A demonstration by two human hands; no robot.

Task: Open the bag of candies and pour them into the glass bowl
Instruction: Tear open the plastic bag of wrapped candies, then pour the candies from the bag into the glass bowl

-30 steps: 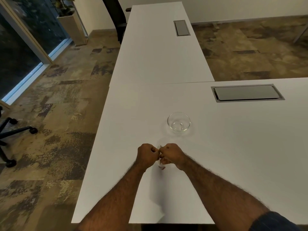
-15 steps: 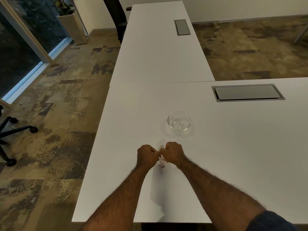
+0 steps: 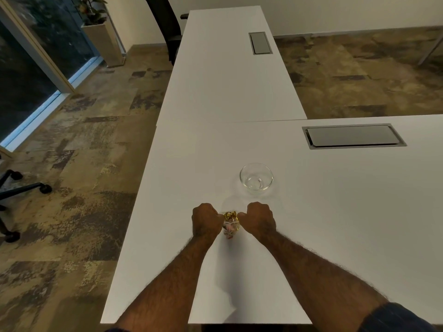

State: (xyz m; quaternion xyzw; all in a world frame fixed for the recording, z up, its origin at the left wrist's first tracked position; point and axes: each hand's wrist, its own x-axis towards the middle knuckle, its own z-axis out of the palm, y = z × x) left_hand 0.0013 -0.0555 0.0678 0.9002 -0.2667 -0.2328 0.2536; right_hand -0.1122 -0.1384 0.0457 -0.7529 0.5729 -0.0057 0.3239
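Note:
A small clear bag of candies [image 3: 230, 225] with gold and red wrappers inside hangs between my two fists, just above the white table [image 3: 335, 212]. My left hand [image 3: 206, 221] grips its top edge from the left and my right hand [image 3: 259, 220] grips it from the right. The bag's mouth is spread between them and gold wrappers show at the top. A little beyond and to the right stands the glass bowl [image 3: 256, 179], upright with nothing in it.
A grey cable hatch [image 3: 353, 136] is set into the table at the far right, and another hatch [image 3: 260, 43] lies in the adjoining desk ahead. The table's left edge runs close to my left arm. An office chair base [image 3: 14, 188] stands on the floor at left.
My fists were touching and hid most of the bag; now they have pulled apart sideways, and the bag's top with the gold candies shows between them.

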